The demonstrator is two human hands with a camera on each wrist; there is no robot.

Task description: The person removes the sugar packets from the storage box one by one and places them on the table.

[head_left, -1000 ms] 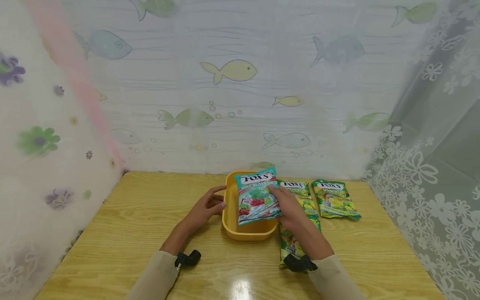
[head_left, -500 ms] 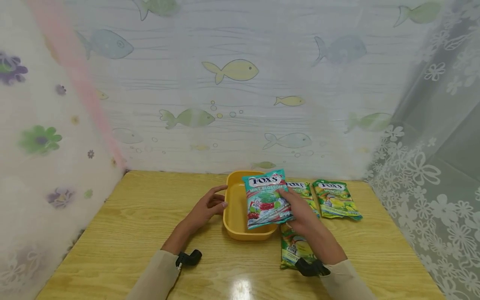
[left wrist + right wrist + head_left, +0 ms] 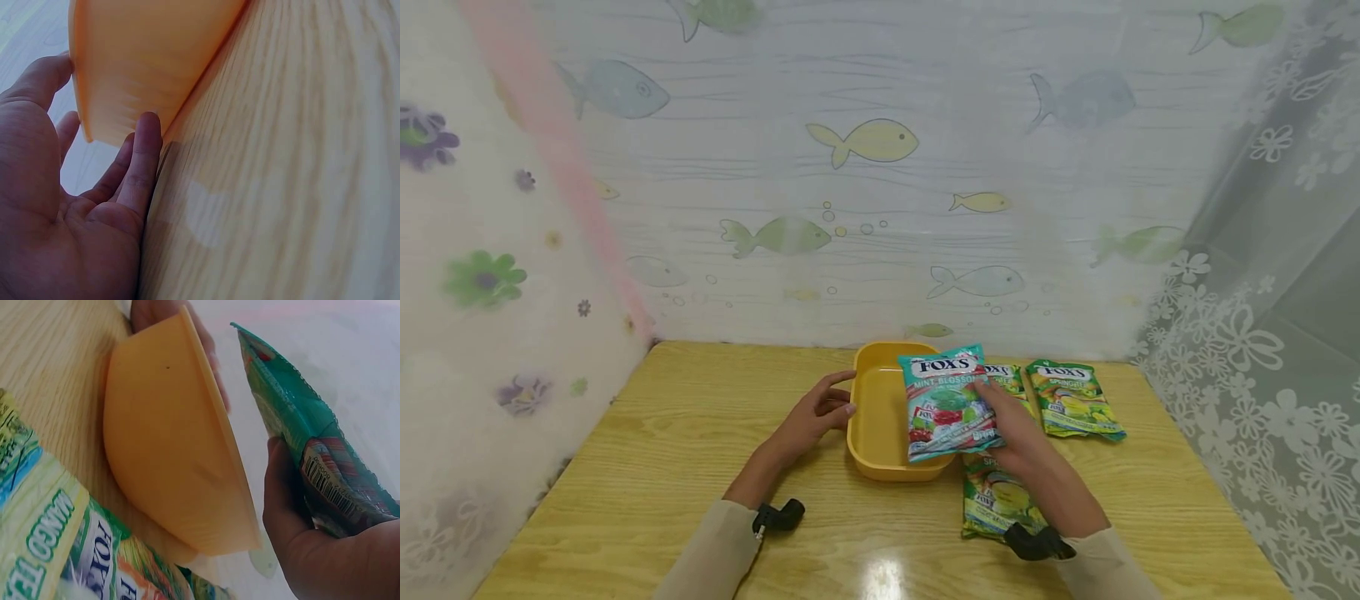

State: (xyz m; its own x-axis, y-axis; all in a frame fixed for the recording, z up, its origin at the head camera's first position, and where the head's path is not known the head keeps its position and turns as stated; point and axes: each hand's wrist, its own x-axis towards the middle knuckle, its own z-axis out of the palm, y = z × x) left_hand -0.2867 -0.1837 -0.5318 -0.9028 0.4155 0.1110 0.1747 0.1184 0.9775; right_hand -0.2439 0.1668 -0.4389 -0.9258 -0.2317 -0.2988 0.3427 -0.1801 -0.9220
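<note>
A teal Fox's Mint Blossom candy bag [image 3: 946, 408] is held by its right side in my right hand [image 3: 1017, 429], over the right part of a yellow plastic basin [image 3: 880, 471]. In the right wrist view the candy bag [image 3: 294, 406] is seen edge-on, raised above the rim, with the thumb against one face. My left hand [image 3: 812, 417] rests at the basin's left side. Its fingers are fairly straight and touch the wall of the basin [image 3: 144, 56] in the left wrist view. The visible part of the basin's inside holds nothing.
Green-yellow Fox's Spring Tea candy bags lie right of the basin: a front bag [image 3: 1000, 496], a far-right bag [image 3: 1075, 400], and a back bag [image 3: 1011, 379] partly hidden by the held bag. The wooden table [image 3: 700, 417] meets a fish-patterned curtain [image 3: 872, 250] behind.
My right hand has moved rightward and slightly toward me with the Mint Blossom bag, from over the basin's middle to its right edge. The left hand keeps its place at the basin.
</note>
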